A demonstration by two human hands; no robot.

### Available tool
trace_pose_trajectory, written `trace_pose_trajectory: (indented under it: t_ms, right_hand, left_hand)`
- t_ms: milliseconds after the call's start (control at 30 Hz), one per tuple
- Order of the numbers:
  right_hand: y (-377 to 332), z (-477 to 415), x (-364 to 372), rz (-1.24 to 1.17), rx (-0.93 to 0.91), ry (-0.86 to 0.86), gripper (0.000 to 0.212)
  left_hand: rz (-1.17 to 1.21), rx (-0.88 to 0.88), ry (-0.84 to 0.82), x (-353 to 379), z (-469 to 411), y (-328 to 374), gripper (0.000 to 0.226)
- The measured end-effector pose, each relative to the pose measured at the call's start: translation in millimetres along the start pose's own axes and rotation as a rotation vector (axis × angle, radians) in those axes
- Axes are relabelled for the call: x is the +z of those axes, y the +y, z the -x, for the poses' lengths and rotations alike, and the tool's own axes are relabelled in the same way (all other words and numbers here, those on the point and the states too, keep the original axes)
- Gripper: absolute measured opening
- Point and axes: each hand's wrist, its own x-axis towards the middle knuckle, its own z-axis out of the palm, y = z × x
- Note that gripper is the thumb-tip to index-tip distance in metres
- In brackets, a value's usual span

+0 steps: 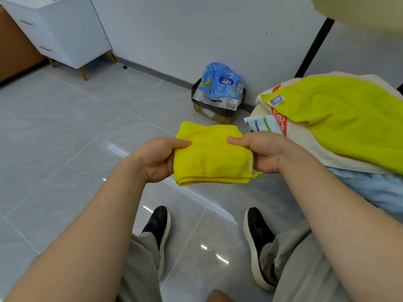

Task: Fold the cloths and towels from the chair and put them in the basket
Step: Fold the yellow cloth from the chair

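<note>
A folded yellow cloth (212, 155) is held in the air over the floor between both hands. My left hand (158, 159) grips its left edge, thumb on top. My right hand (260, 151) grips its right edge the same way. At the right lies a pile of cloths: a lime-green cloth (340, 114) on top, a cream towel with red print (305, 140) under it, a pale striped cloth (262, 125) at its left edge and a light blue cloth (375, 188) lower down. The chair under the pile is hidden. No basket is in view.
A cardboard box lined with a black bag (218, 105) stands against the wall, with a blue plastic package (220, 81) in it. A white cabinet (61, 33) stands at the far left. A black pole (314, 46) rises behind the pile. My feet in black shoes (159, 227) are on the grey tiled floor.
</note>
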Motion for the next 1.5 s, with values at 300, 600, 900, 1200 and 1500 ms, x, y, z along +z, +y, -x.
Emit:
trace_pose_trajectory:
  t_ms: [300, 600, 900, 1200, 1500]
  right_hand:
    - [-4.0, 8.0, 1.2, 0.024, -0.079, -0.082, 0.024]
    - [-10.5, 39.4, -9.8, 0.063, -0.533, -0.235, 0.028]
    - [-14.1, 37.7, -10.9, 0.148, -0.472, -0.187, 0.048]
    - [-7.0, 23.2, -9.3, 0.215, -0.385, -0.065, 0.026]
    - [-7.4, 18.8, -5.2, 0.118, -0.398, -0.047, 0.026]
  left_hand:
    - [-0.035, 0.076, -0.054, -3.9, 3.9, 3.3, 0.04]
    - [-0.048, 0.463, -0.306, -4.6, 23.7, 11.8, 0.036]
    - [-0.061, 0.438, -0.308, -3.3, 26.7, 14.5, 0.029]
    - [-0.036, 0.307, -0.096, -3.6, 9.8, 10.9, 0.043]
    - [0.082, 0.239, -0.039, -3.6, 8.4, 10.5, 0.04]
